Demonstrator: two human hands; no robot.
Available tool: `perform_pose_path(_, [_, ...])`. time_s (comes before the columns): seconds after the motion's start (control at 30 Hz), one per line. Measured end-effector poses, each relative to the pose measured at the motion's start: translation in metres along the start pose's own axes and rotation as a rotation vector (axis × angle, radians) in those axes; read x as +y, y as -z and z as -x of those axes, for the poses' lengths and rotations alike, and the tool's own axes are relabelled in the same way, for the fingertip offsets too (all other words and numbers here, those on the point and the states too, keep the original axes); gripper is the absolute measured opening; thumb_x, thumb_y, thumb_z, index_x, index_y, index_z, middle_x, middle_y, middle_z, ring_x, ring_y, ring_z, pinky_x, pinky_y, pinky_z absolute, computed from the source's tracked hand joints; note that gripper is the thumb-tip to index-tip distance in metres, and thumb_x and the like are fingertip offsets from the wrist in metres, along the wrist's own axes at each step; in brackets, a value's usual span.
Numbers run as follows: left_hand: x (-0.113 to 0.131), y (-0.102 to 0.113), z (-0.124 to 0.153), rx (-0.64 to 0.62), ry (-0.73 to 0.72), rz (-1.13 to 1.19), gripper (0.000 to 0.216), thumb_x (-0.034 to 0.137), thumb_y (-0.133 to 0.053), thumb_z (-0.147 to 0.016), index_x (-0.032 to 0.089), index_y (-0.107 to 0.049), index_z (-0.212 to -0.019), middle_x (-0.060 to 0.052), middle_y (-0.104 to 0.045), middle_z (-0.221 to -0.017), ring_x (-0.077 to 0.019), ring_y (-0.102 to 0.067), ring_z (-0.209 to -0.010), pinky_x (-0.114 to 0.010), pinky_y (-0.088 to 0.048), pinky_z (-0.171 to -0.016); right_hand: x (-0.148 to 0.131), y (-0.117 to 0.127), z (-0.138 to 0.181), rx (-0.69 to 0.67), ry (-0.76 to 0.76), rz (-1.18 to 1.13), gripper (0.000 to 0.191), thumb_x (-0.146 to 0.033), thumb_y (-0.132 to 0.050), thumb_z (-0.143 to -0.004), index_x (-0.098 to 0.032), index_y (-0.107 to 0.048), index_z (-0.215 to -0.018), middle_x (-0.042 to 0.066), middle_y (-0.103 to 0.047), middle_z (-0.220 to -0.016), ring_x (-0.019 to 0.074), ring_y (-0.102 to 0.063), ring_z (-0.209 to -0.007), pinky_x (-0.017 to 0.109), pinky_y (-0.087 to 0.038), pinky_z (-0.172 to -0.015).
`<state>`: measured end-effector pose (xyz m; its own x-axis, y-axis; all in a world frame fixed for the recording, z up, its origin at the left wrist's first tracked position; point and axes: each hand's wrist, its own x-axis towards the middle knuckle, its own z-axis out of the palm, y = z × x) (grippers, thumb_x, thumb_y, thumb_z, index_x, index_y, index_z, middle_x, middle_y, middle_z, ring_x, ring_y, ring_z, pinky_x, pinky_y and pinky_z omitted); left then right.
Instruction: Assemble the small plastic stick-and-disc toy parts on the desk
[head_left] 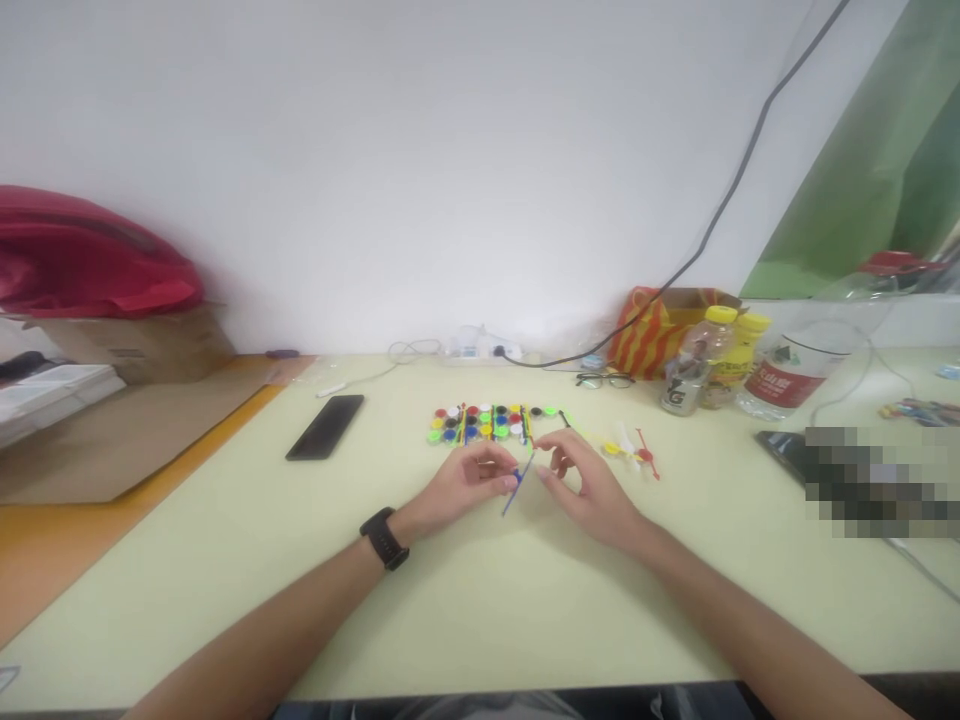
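Over the pale table (pixel 420 610), my left hand (pixel 457 487) pinches a thin blue stick-shaped piece (pixel 513 495) between thumb and fingers. The piece is held slanted, and its upper end looks light green. My right hand (pixel 600 492) is close beside that upper end, thumb and index finger apart; whether the index fingertip touches it I cannot tell. Just beyond both hands lies a block of coloured round pieces (pixel 480 422) in rows, joined by thin sticks. Loose yellow, white and red pieces (pixel 643 454) are to the right of my right hand.
A black phone (pixel 325 427) lies at left. Glasses (pixel 604 380), a power strip (pixel 472 345), a patterned bag (pixel 637 335), a bottle (pixel 694 365) and a large plastic jug (pixel 787 375) line the back. Cardboard (pixel 135 430) and a red bag (pixel 90 255) are far left.
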<state>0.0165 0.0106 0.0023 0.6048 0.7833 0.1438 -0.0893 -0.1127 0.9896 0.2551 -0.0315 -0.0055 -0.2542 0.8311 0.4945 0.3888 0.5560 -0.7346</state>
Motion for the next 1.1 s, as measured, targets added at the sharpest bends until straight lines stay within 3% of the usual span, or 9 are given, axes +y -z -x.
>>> perform_pose_path(0.27, [-0.005,0.002,-0.002,0.081,0.02,0.063,0.028,0.029,-0.089,-0.08,0.015,-0.075,-0.1,-0.005,-0.075,-0.092,-0.017,-0.071,-0.087,-0.032,-0.057,-0.084,-0.007,-0.007,0.008,-0.047,-0.049,-0.133,0.046,-0.037,-0.047,-0.106,-0.029,-0.035,-0.15,0.004,-0.056,-0.102,0.0166,-0.053,-0.073,0.033,-0.048,-0.07])
perform_pose_path(0.33, [-0.006,0.003,-0.003,0.091,0.02,0.076,0.028,0.029,-0.09,-0.079,0.015,-0.075,-0.098,-0.005,-0.076,-0.09,-0.0174,-0.072,-0.085,-0.033,-0.058,-0.084,-0.007,-0.007,0.008,-0.058,-0.091,-0.154,0.033,-0.043,-0.048,-0.106,-0.026,-0.05,-0.134,0.004,-0.057,-0.101,0.0165,-0.052,-0.073,0.033,-0.047,-0.069])
perform_pose_path(0.4, [-0.006,0.004,-0.002,0.094,0.022,0.082,0.029,0.029,-0.09,-0.078,0.014,-0.075,-0.098,-0.006,-0.076,-0.088,-0.0175,-0.072,-0.083,-0.034,-0.058,-0.083,-0.006,-0.005,0.006,-0.159,-0.166,-0.208,0.038,-0.051,-0.041,-0.107,-0.021,-0.062,-0.095,0.003,-0.056,-0.084,0.016,-0.049,-0.067,0.032,-0.043,-0.066])
perform_pose_path(0.47, [-0.005,0.003,-0.002,0.093,0.021,0.079,0.028,0.029,-0.09,-0.079,0.014,-0.075,-0.098,-0.006,-0.077,-0.087,-0.0174,-0.072,-0.083,-0.034,-0.058,-0.083,-0.005,-0.003,0.004,-0.27,-0.214,-0.286,0.06,-0.058,-0.036,-0.108,-0.02,-0.045,-0.061,0.0,-0.042,-0.063,0.014,-0.038,-0.058,0.031,-0.036,-0.06])
perform_pose_path(0.5, [-0.005,0.003,-0.002,0.091,0.02,0.077,0.027,0.028,-0.09,-0.079,0.014,-0.075,-0.098,-0.006,-0.077,-0.088,-0.0174,-0.073,-0.083,-0.034,-0.058,-0.083,-0.005,-0.003,0.003,-0.291,-0.219,-0.316,0.063,-0.06,-0.038,-0.107,-0.021,-0.036,-0.057,-0.002,-0.034,-0.059,0.013,-0.033,-0.056,0.03,-0.032,-0.057])
perform_pose_path(0.57, [-0.004,0.003,-0.001,0.087,0.018,0.082,0.027,0.028,-0.089,-0.08,0.014,-0.075,-0.097,-0.006,-0.077,-0.088,-0.0174,-0.073,-0.084,-0.034,-0.058,-0.084,-0.007,-0.003,0.001,-0.232,-0.209,-0.351,0.061,-0.062,-0.051,-0.102,-0.021,-0.035,-0.06,-0.004,-0.031,-0.061,0.012,-0.029,-0.057,0.029,-0.027,-0.057])
perform_pose_path(0.73, [-0.006,0.0,-0.001,0.074,0.036,0.085,0.027,0.028,-0.091,-0.078,0.014,-0.076,-0.095,-0.006,-0.078,-0.087,-0.0176,-0.073,-0.085,-0.033,-0.057,-0.084,-0.014,-0.009,-0.001,-0.125,-0.229,-0.44,0.038,-0.055,-0.068,-0.095,-0.021,-0.053,-0.089,-0.001,-0.053,-0.082,0.0136,-0.049,-0.072,0.027,-0.04,-0.067])
perform_pose_path(1.0, [-0.005,-0.005,-0.001,0.016,0.052,0.088,0.025,0.029,-0.089,-0.08,0.015,-0.076,-0.097,-0.008,-0.079,-0.095,-0.0201,-0.075,-0.093,-0.034,-0.057,-0.088,-0.011,-0.013,0.001,-0.158,-0.214,-0.451,0.03,-0.051,-0.062,-0.1,-0.022,-0.054,-0.099,0.001,-0.059,-0.086,0.0154,-0.056,-0.076,0.03,-0.046,-0.072])
perform_pose_path(1.1, [-0.004,-0.005,-0.001,0.039,0.058,0.087,0.028,0.032,-0.089,-0.08,0.015,-0.075,-0.097,-0.007,-0.078,-0.09,-0.0195,-0.075,-0.087,-0.034,-0.058,-0.085,-0.01,-0.012,0.003,-0.082,-0.155,-0.357,0.029,-0.047,-0.057,-0.103,-0.024,-0.052,-0.119,0.002,-0.06,-0.087,0.018,-0.058,-0.08,0.032,-0.047,-0.073])
